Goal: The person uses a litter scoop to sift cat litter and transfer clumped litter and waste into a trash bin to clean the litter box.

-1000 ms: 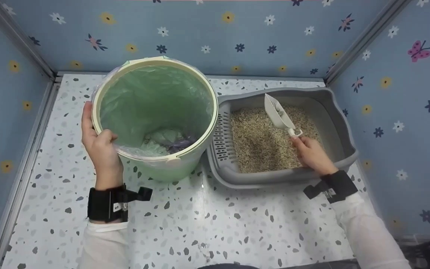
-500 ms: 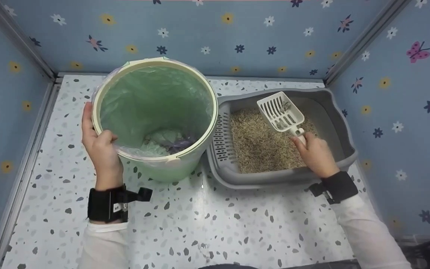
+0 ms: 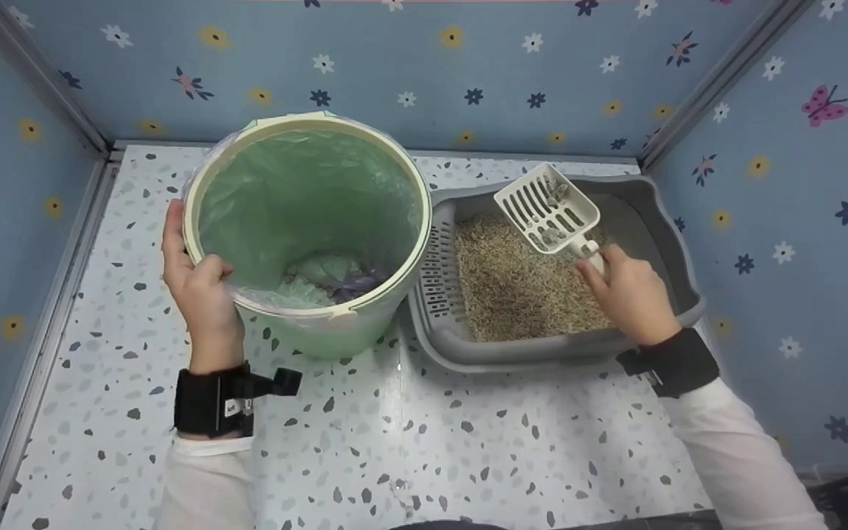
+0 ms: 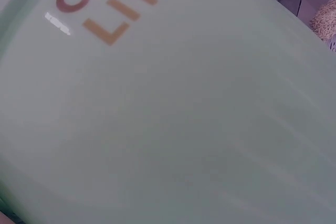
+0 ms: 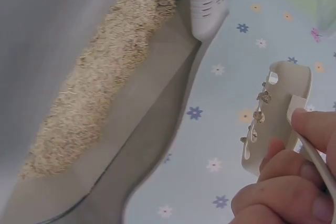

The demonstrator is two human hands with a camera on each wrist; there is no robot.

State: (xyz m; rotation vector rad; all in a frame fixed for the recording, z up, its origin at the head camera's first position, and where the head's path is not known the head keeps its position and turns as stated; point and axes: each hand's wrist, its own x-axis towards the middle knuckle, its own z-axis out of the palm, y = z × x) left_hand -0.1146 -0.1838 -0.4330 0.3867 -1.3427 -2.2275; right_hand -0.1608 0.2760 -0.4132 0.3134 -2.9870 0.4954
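My right hand (image 3: 634, 298) grips the handle of a white slotted litter scoop (image 3: 548, 210), held above the cat litter (image 3: 520, 302). Several greyish clumps (image 3: 556, 193) lie on the scoop, and some poke through its slots in the right wrist view. At the left, my left hand (image 3: 205, 305) holds the near-left rim of a green trash bin (image 3: 336, 335), thumb bent at the rim, other fingers along the outside. A clear liner covers the bin's inside, with a pale green and purple bundle (image 3: 328, 276) at the bottom. The bin's outer wall (image 4: 168, 108) fills the left wrist view.
The grey litter box (image 3: 512, 353) stands right beside the bin, with a perforated ledge (image 3: 439, 280) on its left side. Flower-patterned blue walls (image 3: 394, 73) enclose the speckled white floor (image 3: 409, 427) at the back and on both sides.
The right hand has turned the scoop from edge-on, so its slotted face and clumps now show in the head view, and has raised it slightly. The left hand and bin stay put.
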